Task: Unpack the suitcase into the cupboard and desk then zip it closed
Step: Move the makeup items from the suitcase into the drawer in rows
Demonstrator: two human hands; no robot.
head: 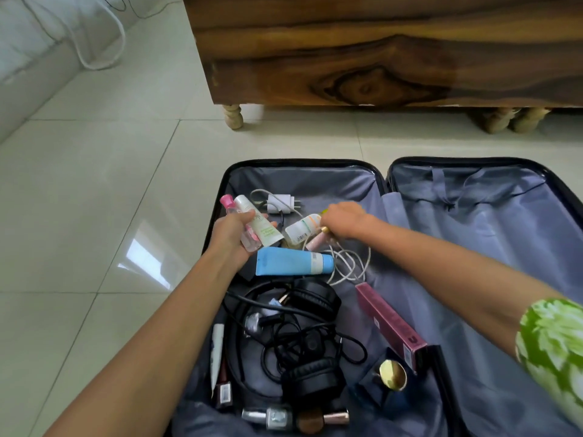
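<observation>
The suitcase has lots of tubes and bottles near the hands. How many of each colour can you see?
Counting only the tubes and bottles by the hands in the suitcase:
Pink-capped clear bottle, in the left hand: 1
White tube, also in the left hand: 1
White bottle with barcode, by the right hand: 1
Blue tube: 1
Total: 4
</observation>
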